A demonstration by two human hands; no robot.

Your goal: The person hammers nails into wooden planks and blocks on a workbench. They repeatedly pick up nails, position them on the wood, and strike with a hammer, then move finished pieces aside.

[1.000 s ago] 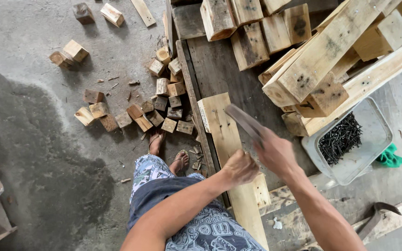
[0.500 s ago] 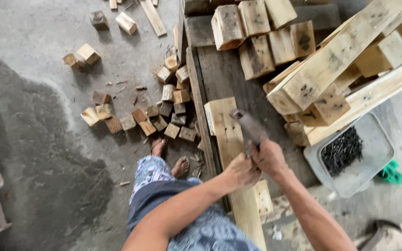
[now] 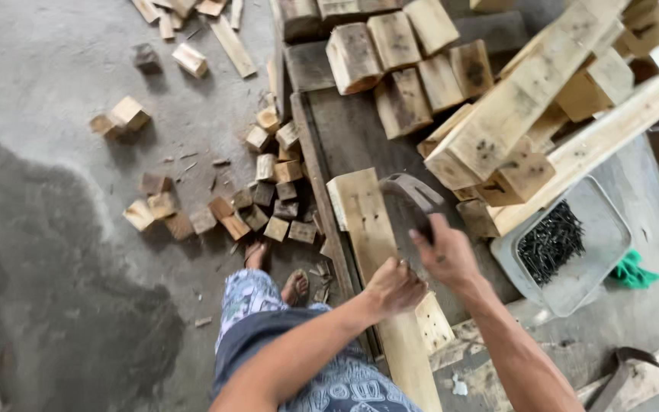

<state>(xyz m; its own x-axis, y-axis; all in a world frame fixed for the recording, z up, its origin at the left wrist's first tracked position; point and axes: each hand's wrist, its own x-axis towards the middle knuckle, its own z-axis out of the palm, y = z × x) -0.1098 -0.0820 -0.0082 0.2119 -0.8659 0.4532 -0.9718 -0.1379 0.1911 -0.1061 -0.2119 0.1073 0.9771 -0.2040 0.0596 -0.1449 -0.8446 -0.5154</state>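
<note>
The left hand (image 3: 394, 288) is closed into a fist and rests on the long wooden plank (image 3: 375, 259), about at its middle; it seems to pinch something small between the fingers, but this part is too small to tell what. Just beside it, the right hand (image 3: 445, 255) is clenched around the handle of a hammer (image 3: 412, 194), whose grey head is lifted a little above the plank and points to the left. The plank lies along the dark workbench (image 3: 345, 130), with its near end going out past the person's patterned trousers.

To the right of the right hand stands a clear plastic tray (image 3: 596, 252) with a heap of dark nails (image 3: 549, 240) in it, and a green cloth (image 3: 634, 271) lies just beside the tray. Below, on the grey floor (image 3: 78, 229), two bare feet are near a scattered group of small wooden blocks (image 3: 230, 214). Farther away on the bench, thick wooden blocks (image 3: 398, 61) are stacked together, and long pale beams (image 3: 528, 107) lean across them.
</note>
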